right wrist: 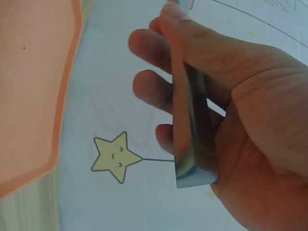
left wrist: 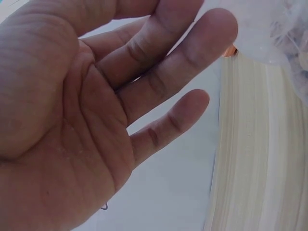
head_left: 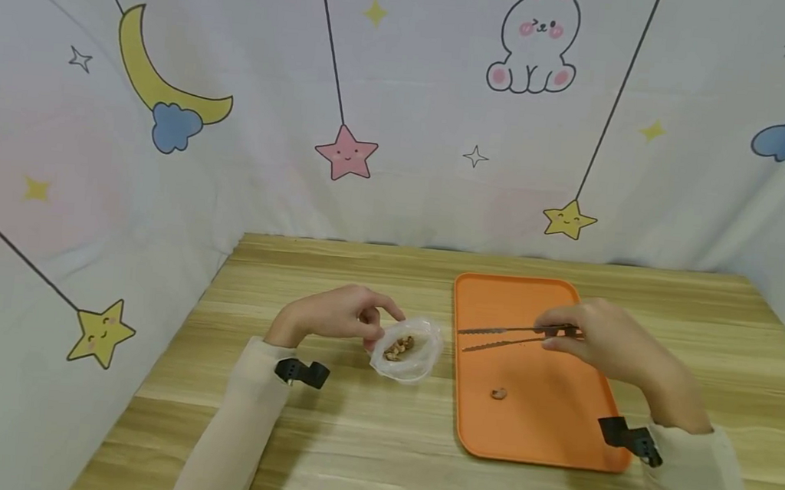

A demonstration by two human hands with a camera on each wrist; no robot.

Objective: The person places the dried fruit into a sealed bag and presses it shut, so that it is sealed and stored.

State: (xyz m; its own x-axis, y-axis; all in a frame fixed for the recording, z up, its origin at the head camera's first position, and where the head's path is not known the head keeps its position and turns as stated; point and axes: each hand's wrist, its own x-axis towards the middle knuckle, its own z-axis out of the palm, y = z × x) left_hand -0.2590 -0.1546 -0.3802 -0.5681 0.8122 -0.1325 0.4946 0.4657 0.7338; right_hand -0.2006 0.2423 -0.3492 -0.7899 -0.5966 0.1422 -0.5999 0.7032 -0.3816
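My left hand (head_left: 338, 314) grips the left rim of a clear plastic bag (head_left: 428, 359) that stands with its mouth open around several brown nut pieces (head_left: 399, 348). In the left wrist view, the palm and fingers of this hand (left wrist: 106, 91) show beside the bag (left wrist: 260, 29). Metal tongs (head_left: 496, 331) are held in my right hand (head_left: 609, 347) above the orange tray (head_left: 543, 441), their arms apart, tips pointing left with nothing between them. One nut piece (head_left: 498, 393) lies on the tray, below the tips. The right wrist view shows the tongs (right wrist: 182, 120) between thumb and fingers.
The tray lies on a wooden table (head_left: 362, 458), right of the bag. A white cloth (head_left: 423, 209) with printed stars, moons and a rabbit hangs behind the table and at its sides. Black wrist devices sit on both sleeves.
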